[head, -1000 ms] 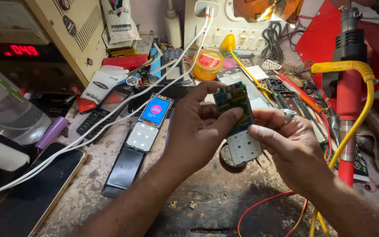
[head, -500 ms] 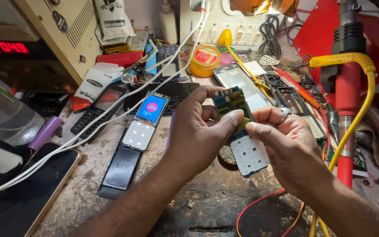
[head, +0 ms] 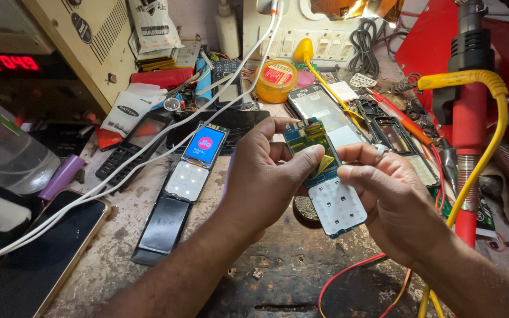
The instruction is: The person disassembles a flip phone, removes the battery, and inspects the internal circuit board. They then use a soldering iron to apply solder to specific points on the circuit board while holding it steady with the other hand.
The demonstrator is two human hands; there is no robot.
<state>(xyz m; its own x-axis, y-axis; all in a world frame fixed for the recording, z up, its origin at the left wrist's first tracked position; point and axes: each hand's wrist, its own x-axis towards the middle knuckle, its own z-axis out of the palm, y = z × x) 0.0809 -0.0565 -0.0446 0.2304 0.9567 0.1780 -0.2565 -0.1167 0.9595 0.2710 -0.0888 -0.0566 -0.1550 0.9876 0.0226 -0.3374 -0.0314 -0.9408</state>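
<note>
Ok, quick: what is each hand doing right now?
Left hand: closed on the bare green phone circuit board with white keypad, thumb across its top.
Right hand: fingertips pinching the same board's edge.

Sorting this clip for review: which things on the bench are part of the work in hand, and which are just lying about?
In hand:
left hand
right hand
phone circuit board, held by both hands

Lying about:
lit phone
white cables
yellow tin
purple battery
big phone
red tool

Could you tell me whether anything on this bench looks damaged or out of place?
The phone circuit board held between the left hand and right hand has no casing. Another stripped phone lies lit on the worn bench.
</note>
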